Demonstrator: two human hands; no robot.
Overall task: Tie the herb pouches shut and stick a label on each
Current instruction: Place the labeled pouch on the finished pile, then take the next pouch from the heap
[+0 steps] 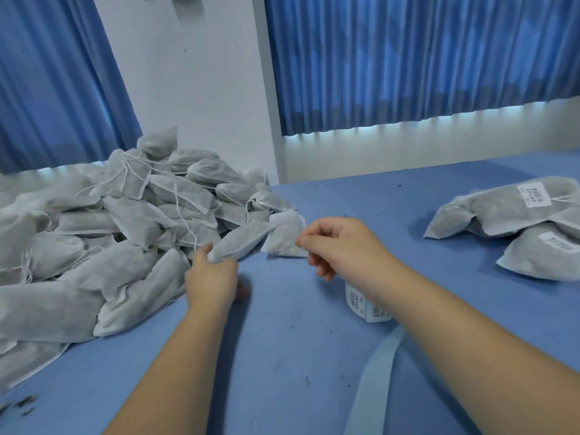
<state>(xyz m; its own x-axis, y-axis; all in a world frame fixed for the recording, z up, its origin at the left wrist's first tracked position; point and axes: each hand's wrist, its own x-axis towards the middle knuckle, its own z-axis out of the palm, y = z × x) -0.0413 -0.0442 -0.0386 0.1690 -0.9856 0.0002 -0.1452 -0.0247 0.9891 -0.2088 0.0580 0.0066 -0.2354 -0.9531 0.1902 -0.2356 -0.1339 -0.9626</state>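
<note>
A big heap of grey-white herb pouches [125, 215] with loose drawstrings fills the left of the blue table [282, 356]. My left hand [212, 277] grips the near end of one pouch [241, 241] at the heap's right edge. My right hand [339, 246] hovers just right of it with fingers curled and fingertips pinched together; whether a string is in the pinch I cannot tell. A roll of printed labels [365, 304] stands under my right wrist, partly hidden, with its backing strip [373, 381] trailing toward me.
A small stack of labelled pouches [518, 227] lies at the right edge of the table. Herb crumbs are scattered on the surface, thickest at the near left corner [22, 403]. Blue curtains [408, 58] and a white wall stand behind.
</note>
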